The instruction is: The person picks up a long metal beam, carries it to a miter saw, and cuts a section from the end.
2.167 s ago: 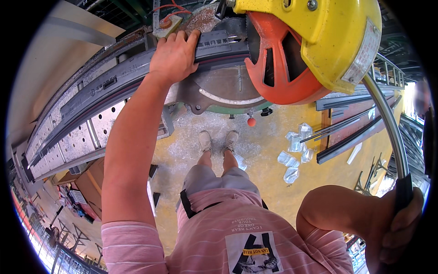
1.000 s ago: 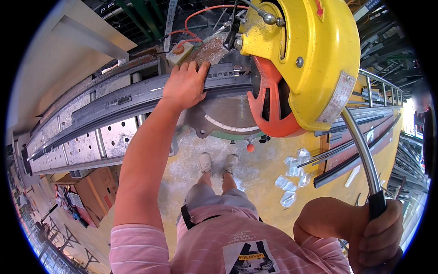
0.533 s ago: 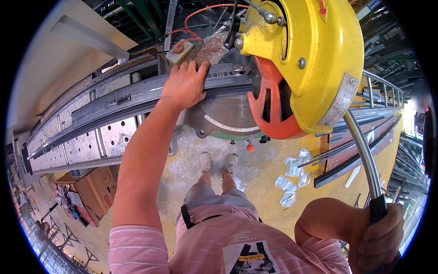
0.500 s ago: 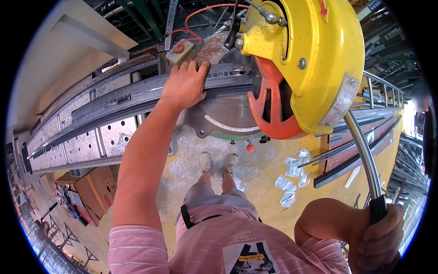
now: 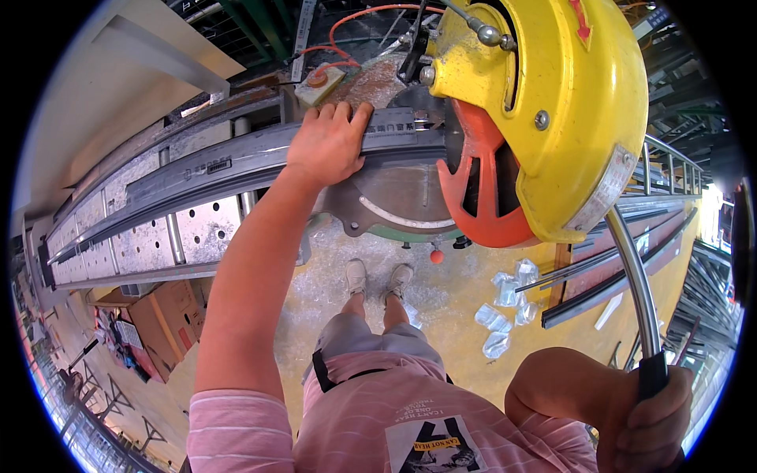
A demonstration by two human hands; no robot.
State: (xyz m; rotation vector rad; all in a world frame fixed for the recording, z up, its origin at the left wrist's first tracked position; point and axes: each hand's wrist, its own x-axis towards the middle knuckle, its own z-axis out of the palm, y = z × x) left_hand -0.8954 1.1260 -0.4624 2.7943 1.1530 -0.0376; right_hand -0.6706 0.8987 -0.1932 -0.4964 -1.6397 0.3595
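A long dark grey metal profile (image 5: 260, 162) lies along the saw bed, its right end beside the blade area. My left hand (image 5: 327, 146) is closed over it from above, fingers curled across its far edge, a short way left of the saw head. The cut-off saw has a yellow housing (image 5: 583, 102) and an orange blade guard (image 5: 489, 189); most of the blade is hidden. My right hand (image 5: 650, 418) is wrapped around the black grip of the saw's curved steel handle (image 5: 631, 260), low at the right. Below the profile shows the saw's round metal table (image 5: 402, 197).
A perforated metal support bench (image 5: 209, 221) runs left. An orange hose (image 5: 355, 22) curves behind the saw. Clear plastic-looking pieces (image 5: 497, 315) lie on the dusty floor, with dark profiles (image 5: 583, 296) stacked at right. A cardboard box (image 5: 165, 323) stands below the bench.
The view has tilted slightly, so the saw and bench sit a little lower and farther right. My hands keep their holds; no clear movement of the profile shows.
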